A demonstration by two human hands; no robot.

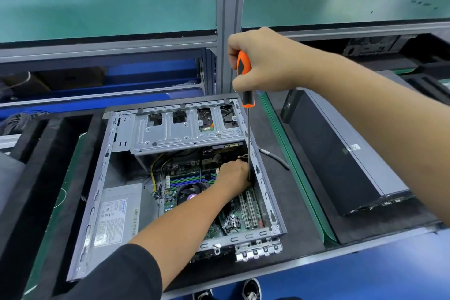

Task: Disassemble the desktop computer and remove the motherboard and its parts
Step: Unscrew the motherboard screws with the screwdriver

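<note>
An open desktop computer case (97, 192) lies on its side on the bench. Inside it I see the green motherboard (233, 219) with memory sticks (190, 178), the processor cooler (190, 193), white expansion slots (248, 209), the grey power supply (117, 217) and the metal drive cage (185, 129). My right hand (265, 61) grips an orange and black screwdriver (244, 73) held upright, its long shaft running down along the case's right wall. My left hand (232, 178) is deep inside the case, fingers closed around the lower end of the shaft; the tip is hidden.
A second closed black and grey computer (341, 153) lies to the right. A short grey cable (275, 158) lies between them. Black foam blocks (36, 153) stand at the left. A green shelf (109, 5) and an aluminium post (231, 7) rise behind.
</note>
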